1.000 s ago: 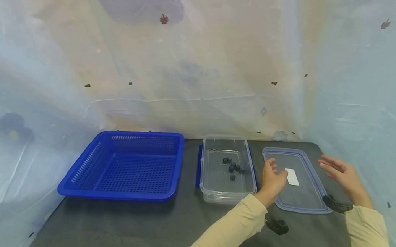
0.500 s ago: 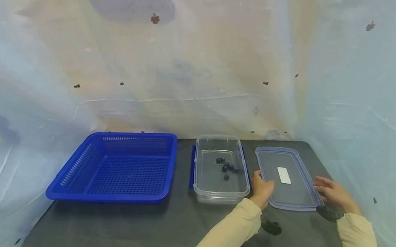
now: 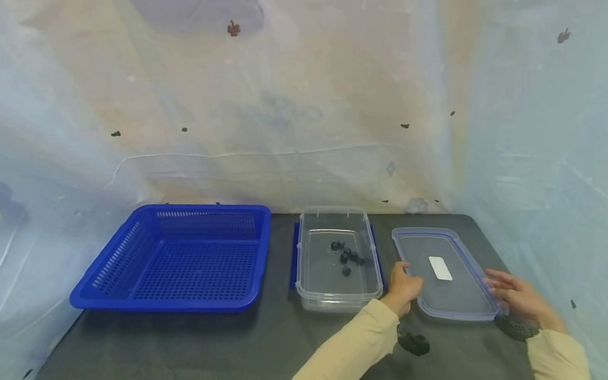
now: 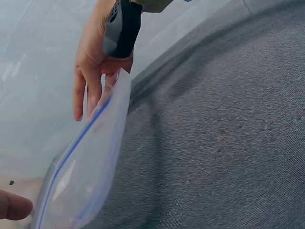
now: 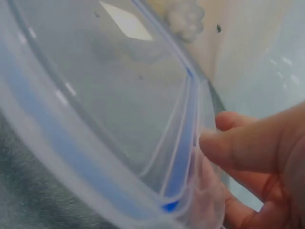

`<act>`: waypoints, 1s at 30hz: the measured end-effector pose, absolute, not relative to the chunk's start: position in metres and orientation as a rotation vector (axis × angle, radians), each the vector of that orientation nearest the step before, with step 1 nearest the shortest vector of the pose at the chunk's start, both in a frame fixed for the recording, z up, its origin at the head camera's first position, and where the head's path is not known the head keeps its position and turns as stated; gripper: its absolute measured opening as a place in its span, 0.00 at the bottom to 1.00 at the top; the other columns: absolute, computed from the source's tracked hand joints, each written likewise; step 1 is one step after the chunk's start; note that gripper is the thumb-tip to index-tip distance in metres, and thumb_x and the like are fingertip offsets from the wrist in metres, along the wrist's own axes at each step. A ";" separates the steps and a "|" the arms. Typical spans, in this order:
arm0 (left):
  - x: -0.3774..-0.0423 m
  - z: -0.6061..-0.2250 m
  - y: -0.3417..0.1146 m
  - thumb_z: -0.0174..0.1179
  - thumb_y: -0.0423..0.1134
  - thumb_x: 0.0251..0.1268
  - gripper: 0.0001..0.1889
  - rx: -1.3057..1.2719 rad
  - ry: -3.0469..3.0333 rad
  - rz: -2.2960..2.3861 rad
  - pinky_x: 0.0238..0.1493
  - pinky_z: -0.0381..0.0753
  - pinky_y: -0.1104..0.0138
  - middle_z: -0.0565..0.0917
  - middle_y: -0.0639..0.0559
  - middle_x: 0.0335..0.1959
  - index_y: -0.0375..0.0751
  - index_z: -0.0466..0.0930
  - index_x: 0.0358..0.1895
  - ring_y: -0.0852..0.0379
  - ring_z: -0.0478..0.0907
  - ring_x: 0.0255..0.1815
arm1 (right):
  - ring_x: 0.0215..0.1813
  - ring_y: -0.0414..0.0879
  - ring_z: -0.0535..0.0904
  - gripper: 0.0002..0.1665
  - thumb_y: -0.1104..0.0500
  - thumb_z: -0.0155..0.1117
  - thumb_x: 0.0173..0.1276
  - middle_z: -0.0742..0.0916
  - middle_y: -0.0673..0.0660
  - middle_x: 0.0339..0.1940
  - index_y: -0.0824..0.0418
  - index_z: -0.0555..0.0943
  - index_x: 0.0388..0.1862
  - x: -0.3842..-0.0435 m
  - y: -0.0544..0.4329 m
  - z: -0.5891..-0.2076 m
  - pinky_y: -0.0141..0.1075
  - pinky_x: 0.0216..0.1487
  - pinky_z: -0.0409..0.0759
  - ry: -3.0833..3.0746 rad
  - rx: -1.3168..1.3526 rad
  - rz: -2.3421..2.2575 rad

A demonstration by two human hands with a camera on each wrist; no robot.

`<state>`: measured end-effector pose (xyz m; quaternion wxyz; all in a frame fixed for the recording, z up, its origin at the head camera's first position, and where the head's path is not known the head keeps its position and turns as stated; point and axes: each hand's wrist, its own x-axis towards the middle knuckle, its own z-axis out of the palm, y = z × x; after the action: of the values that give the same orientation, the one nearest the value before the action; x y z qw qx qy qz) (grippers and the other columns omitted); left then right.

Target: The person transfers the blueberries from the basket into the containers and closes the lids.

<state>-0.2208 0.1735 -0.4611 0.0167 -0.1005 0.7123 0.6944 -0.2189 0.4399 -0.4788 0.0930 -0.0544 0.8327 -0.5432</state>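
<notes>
A clear plastic box lid point(image 3: 463, 298) with a blue seal and a white label sits between my hands, close over the dark table. My left hand point(image 3: 404, 288) pinches its left edge. At the opposite edge, my right hand point(image 3: 521, 300) grips the rim, thumb on top and fingers underneath in the right wrist view. Seen from the left wrist, the lid point(image 4: 95, 157) slants away toward the right hand point(image 4: 93, 57); only a fingertip of the left hand shows there. Left of the lid stands the open clear box point(image 3: 319, 279), with several small dark blueberries point(image 3: 347, 255) on its bottom.
A large blue perforated basket point(image 3: 195, 303) stands at the left of the dark cloth-covered table point(image 3: 208, 354). Blue side clips point(image 3: 294, 257) stick out along the clear box. Patterned plastic sheeting point(image 3: 289, 95) hangs behind and at both sides.
Both hands have come down from above the lid to its left and right edges and taken hold of it. The lid has shifted slightly; the head view has turned a little right.
</notes>
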 end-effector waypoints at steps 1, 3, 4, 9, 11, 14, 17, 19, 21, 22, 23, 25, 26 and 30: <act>-0.222 -0.460 0.172 0.53 0.15 0.40 0.27 -0.299 2.205 2.162 0.50 0.75 0.50 0.77 0.40 0.48 0.34 0.76 0.50 0.44 0.72 0.47 | 0.42 0.26 0.76 0.22 0.70 0.57 0.69 0.81 0.70 0.53 0.69 0.72 0.63 -0.219 0.439 -0.476 0.30 0.40 0.79 2.498 -0.162 -1.573; -0.224 -0.458 0.170 0.51 0.14 0.38 0.29 -0.277 2.192 2.157 0.48 0.76 0.51 0.76 0.42 0.45 0.34 0.76 0.50 0.46 0.71 0.44 | 0.43 0.24 0.75 0.26 0.68 0.57 0.70 0.78 0.76 0.55 0.77 0.66 0.65 -0.218 0.437 -0.470 0.30 0.40 0.79 2.534 -0.168 -1.500; -0.225 -0.456 0.169 0.49 0.13 0.37 0.29 -0.258 2.181 2.160 0.47 0.76 0.52 0.75 0.43 0.43 0.33 0.76 0.50 0.47 0.71 0.43 | 0.43 0.24 0.75 0.29 0.67 0.57 0.71 0.76 0.79 0.57 0.81 0.62 0.65 -0.217 0.436 -0.467 0.30 0.40 0.79 2.549 -0.172 -1.470; -0.232 -0.445 0.160 0.52 0.13 0.39 0.27 -0.171 2.152 2.148 0.45 0.77 0.54 0.74 0.46 0.41 0.33 0.78 0.49 0.49 0.70 0.43 | 0.43 0.26 0.76 0.32 0.66 0.56 0.72 0.82 0.66 0.54 0.84 0.57 0.66 -0.217 0.432 -0.454 0.31 0.39 0.79 2.535 -0.166 -1.493; -0.236 -0.439 0.154 0.57 0.14 0.43 0.24 -0.128 2.138 2.147 0.45 0.78 0.55 0.74 0.46 0.42 0.34 0.78 0.49 0.50 0.71 0.44 | 0.43 0.26 0.77 0.32 0.65 0.57 0.73 0.83 0.52 0.51 0.83 0.58 0.66 -0.216 0.430 -0.448 0.32 0.39 0.79 2.532 -0.154 -1.530; -0.243 -0.430 0.144 0.62 0.18 0.50 0.21 -0.064 2.093 2.162 0.43 0.79 0.58 0.73 0.47 0.41 0.34 0.78 0.50 0.53 0.71 0.40 | 0.44 0.26 0.77 0.35 0.61 0.58 0.74 0.81 0.39 0.49 0.81 0.58 0.68 -0.216 0.424 -0.438 0.31 0.39 0.79 2.543 -0.146 -1.556; -0.249 -0.420 0.132 0.63 0.20 0.53 0.20 -0.008 2.037 2.190 0.39 0.79 0.62 0.76 0.48 0.37 0.34 0.77 0.51 0.57 0.73 0.33 | 0.46 0.23 0.74 0.38 0.57 0.57 0.75 0.77 0.32 0.50 0.79 0.55 0.71 -0.216 0.416 -0.426 0.29 0.40 0.77 2.545 -0.145 -1.541; -0.252 -0.413 0.123 0.62 0.20 0.56 0.19 0.027 1.983 2.217 0.36 0.78 0.65 0.77 0.48 0.35 0.35 0.77 0.51 0.58 0.74 0.29 | 0.48 0.20 0.72 0.39 0.54 0.56 0.76 0.75 0.29 0.50 0.76 0.53 0.73 -0.215 0.411 -0.418 0.31 0.44 0.76 2.541 -0.145 -1.535; -0.253 -0.406 0.113 0.61 0.20 0.57 0.20 0.073 1.909 2.259 0.38 0.79 0.64 0.78 0.48 0.35 0.35 0.75 0.53 0.59 0.75 0.28 | 0.49 0.19 0.70 0.40 0.52 0.55 0.76 0.75 0.28 0.51 0.73 0.52 0.75 -0.213 0.404 -0.410 0.29 0.45 0.75 2.534 -0.160 -1.549; -0.254 -0.403 0.107 0.61 0.20 0.58 0.20 0.099 1.886 2.266 0.38 0.79 0.65 0.79 0.48 0.35 0.35 0.75 0.54 0.59 0.75 0.29 | 0.49 0.19 0.70 0.39 0.53 0.54 0.76 0.75 0.28 0.51 0.72 0.52 0.75 -0.212 0.400 -0.407 0.29 0.45 0.75 2.527 -0.174 -1.575; -0.255 -0.399 0.101 0.60 0.20 0.58 0.21 0.128 1.857 2.276 0.38 0.78 0.66 0.79 0.48 0.37 0.34 0.74 0.55 0.59 0.76 0.30 | 0.50 0.19 0.70 0.38 0.54 0.53 0.77 0.75 0.28 0.51 0.70 0.53 0.75 -0.211 0.396 -0.403 0.28 0.46 0.75 2.514 -0.189 -1.612; -0.257 -0.393 0.089 0.59 0.20 0.59 0.22 0.197 1.819 2.286 0.40 0.79 0.67 0.79 0.46 0.40 0.32 0.73 0.58 0.58 0.77 0.33 | 0.51 0.22 0.72 0.36 0.57 0.54 0.77 0.77 0.29 0.52 0.68 0.54 0.76 -0.210 0.388 -0.398 0.24 0.44 0.75 2.460 -0.223 -1.735; -0.258 -0.390 0.082 0.59 0.20 0.59 0.23 0.226 1.807 2.287 0.40 0.78 0.67 0.79 0.46 0.41 0.32 0.72 0.59 0.58 0.77 0.33 | 0.52 0.23 0.74 0.35 0.59 0.54 0.76 0.77 0.30 0.52 0.67 0.55 0.76 -0.210 0.383 -0.395 0.24 0.43 0.76 2.416 -0.243 -1.812; -0.261 -0.380 0.056 0.59 0.20 0.60 0.24 0.293 1.788 2.281 0.41 0.78 0.67 0.79 0.45 0.46 0.34 0.72 0.61 0.58 0.77 0.35 | 0.54 0.30 0.77 0.31 0.65 0.52 0.76 0.80 0.37 0.55 0.62 0.59 0.75 -0.212 0.365 -0.386 0.27 0.45 0.78 2.179 -0.352 -2.094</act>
<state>-0.2606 0.0562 -0.3799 0.1138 0.1000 0.6099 0.7779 -0.2124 0.3646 -0.3861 0.0496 -0.1154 0.7154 -0.6874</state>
